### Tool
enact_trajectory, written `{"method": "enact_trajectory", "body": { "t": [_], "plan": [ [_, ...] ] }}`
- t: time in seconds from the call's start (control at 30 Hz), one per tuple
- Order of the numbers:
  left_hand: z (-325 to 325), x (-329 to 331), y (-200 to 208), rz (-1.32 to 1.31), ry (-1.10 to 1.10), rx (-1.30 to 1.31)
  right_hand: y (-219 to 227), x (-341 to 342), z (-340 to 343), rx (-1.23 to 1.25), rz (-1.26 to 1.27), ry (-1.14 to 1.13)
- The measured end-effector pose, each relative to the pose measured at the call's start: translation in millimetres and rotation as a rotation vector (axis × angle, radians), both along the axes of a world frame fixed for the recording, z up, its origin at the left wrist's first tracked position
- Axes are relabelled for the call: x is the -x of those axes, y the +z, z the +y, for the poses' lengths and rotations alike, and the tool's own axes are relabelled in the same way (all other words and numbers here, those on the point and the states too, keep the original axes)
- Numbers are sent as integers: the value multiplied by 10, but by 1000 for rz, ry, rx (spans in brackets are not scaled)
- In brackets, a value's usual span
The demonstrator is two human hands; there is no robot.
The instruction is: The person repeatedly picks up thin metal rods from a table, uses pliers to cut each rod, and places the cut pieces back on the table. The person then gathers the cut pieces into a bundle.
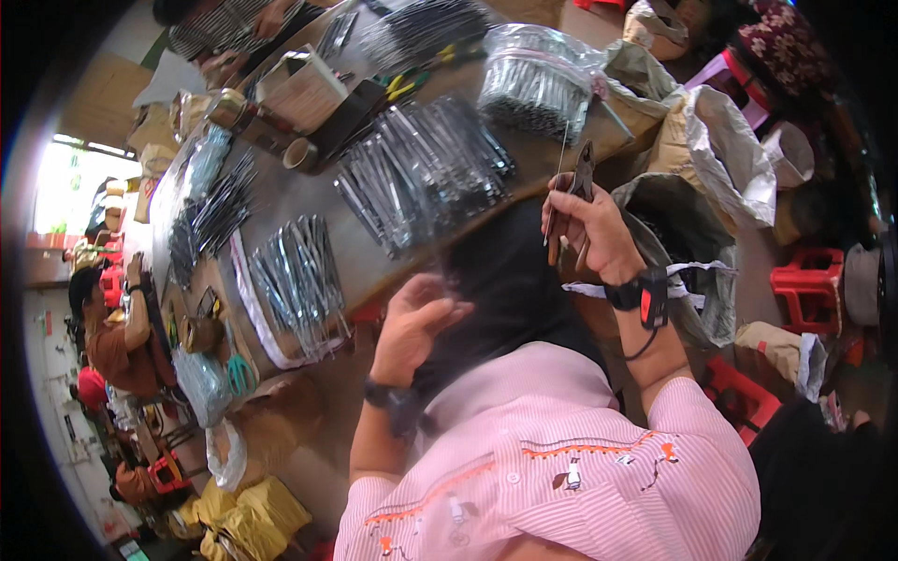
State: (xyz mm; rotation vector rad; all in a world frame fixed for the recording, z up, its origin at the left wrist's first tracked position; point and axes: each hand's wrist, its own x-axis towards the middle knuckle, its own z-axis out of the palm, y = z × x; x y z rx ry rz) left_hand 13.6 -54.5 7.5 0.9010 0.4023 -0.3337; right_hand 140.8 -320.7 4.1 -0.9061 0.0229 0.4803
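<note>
My right hand (pixel 594 224) is closed around a pair of pliers (pixel 586 168), their jaws pointing up and their handles showing below the fingers. A thin metal rod (pixel 565 145) stands upright in the same hand, beside the pliers. Over my lap, near the table's front edge, my left hand (pixel 419 318) is smeared by motion; whether anything is between its fingertips cannot be made out. Beyond it on the table lies a wide pile of shiny thin metal strips (pixel 421 173). A smaller bundle of similar strips (pixel 299 276) lies to its left.
A clear bag of metal rods (pixel 538 84) rests at the table's far right. Yellow-handled pliers (pixel 407 86), a cardboard box (pixel 301 89) and a tape roll (pixel 299 154) lie farther back. Open sacks (pixel 706 150) and a red stool (pixel 806 290) stand right. Another person (pixel 126 327) sits left.
</note>
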Motion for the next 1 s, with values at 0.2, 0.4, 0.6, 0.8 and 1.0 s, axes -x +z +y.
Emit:
{"method": "enact_trajectory", "body": {
  "t": [0.2, 0.4, 0.6, 0.8, 1.0],
  "plan": [
    [-205, -86, 130, -132, -63, -84, 220, 399, 468, 136, -160, -1],
    [-204, -102, 137, -257, -4, -104, 191, 531, 601, 263, -289, -17],
    [-131, -117, 108, -297, 1, -143, 184, 619, 730, 323, -353, -60],
    [-69, -74, 147, -288, 23, -157, 261, 566, 693, 273, -328, -84],
    [-72, -76, 153, -271, 24, -204, 168, 714, 841, 334, -378, -26]
  ]
}}
